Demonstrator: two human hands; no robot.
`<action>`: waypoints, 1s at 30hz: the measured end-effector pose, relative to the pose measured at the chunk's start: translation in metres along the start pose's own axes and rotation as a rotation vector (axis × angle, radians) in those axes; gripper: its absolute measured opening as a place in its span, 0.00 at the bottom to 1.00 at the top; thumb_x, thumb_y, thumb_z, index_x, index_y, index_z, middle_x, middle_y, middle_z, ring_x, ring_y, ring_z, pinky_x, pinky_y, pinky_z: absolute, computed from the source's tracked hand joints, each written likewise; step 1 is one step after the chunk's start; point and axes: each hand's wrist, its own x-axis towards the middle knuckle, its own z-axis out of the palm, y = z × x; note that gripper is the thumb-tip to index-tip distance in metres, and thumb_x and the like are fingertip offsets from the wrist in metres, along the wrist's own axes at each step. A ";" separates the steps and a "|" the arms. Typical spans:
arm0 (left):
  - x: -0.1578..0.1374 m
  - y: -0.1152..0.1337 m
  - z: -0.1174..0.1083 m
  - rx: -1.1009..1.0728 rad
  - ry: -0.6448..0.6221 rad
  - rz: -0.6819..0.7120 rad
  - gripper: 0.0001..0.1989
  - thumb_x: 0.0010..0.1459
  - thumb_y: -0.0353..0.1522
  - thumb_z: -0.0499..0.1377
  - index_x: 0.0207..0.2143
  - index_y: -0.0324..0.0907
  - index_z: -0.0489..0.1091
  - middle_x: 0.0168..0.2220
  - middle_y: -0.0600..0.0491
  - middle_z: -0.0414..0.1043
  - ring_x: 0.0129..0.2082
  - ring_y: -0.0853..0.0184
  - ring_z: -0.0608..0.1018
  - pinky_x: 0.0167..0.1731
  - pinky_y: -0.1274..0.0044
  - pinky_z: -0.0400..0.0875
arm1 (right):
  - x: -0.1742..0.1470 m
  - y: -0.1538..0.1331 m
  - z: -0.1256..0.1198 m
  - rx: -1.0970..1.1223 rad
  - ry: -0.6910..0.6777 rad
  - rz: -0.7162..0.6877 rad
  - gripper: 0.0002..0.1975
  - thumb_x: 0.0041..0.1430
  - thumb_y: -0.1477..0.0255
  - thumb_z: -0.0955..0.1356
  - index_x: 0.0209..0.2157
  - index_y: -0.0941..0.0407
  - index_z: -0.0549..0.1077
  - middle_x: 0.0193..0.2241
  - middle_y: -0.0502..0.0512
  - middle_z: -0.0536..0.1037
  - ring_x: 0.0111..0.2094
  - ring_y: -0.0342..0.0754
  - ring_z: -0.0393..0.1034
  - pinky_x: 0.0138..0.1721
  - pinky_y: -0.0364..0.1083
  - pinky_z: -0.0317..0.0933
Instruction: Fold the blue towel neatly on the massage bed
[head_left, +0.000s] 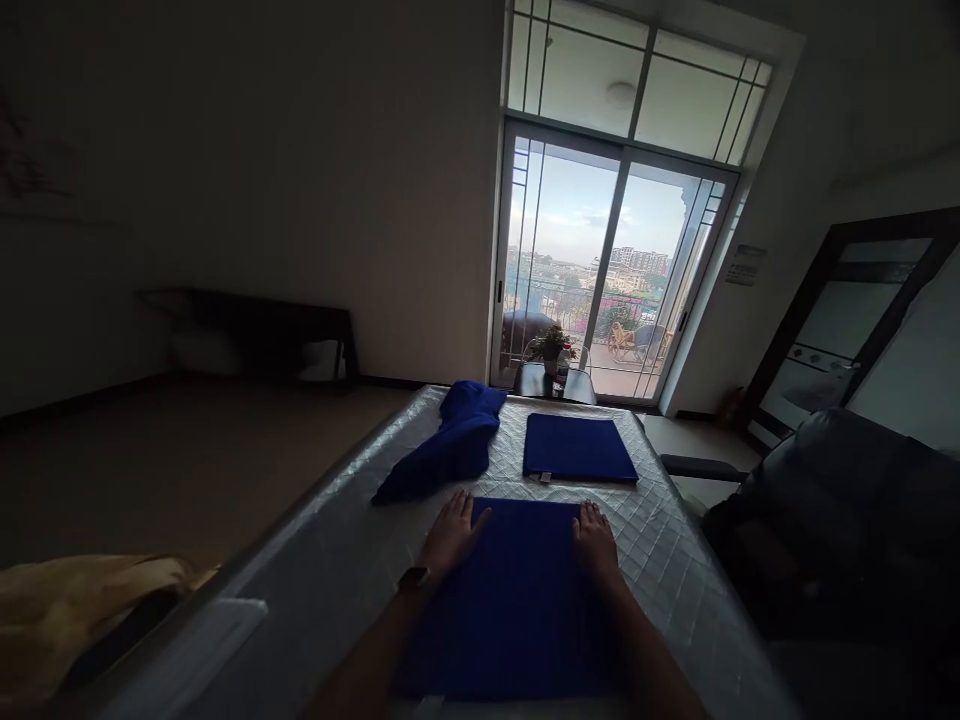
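A flat blue cloth (525,600) is spread on the table right in front of me. My left hand (454,530) lies on its far left corner, fingers stretched out, with a dark watch on the wrist. On the far right corner rests my right hand (594,535), also flat with fingers extended. Beyond my hands sits a neatly folded blue cloth (579,447) with a small white tag at its near edge. To the left of that, a crumpled blue cloth (457,440) is heaped on the table.
The table has a shiny quilted silver cover (660,560). At its left edge lies a pale flat sheet (202,640). A dark sofa (840,520) stands to the right. Past the far end are a small table with a plant (553,345) and a bottle (562,368), before glass doors.
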 end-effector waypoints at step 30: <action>0.007 0.091 0.018 -0.191 -0.146 0.273 0.38 0.60 0.50 0.31 0.61 0.39 0.58 0.63 0.44 0.57 0.64 0.62 0.57 0.63 0.70 0.54 | -0.005 0.003 -0.003 -0.025 -0.068 -0.016 0.31 0.62 0.64 0.51 0.64 0.62 0.47 0.66 0.59 0.48 0.67 0.48 0.39 0.65 0.50 0.37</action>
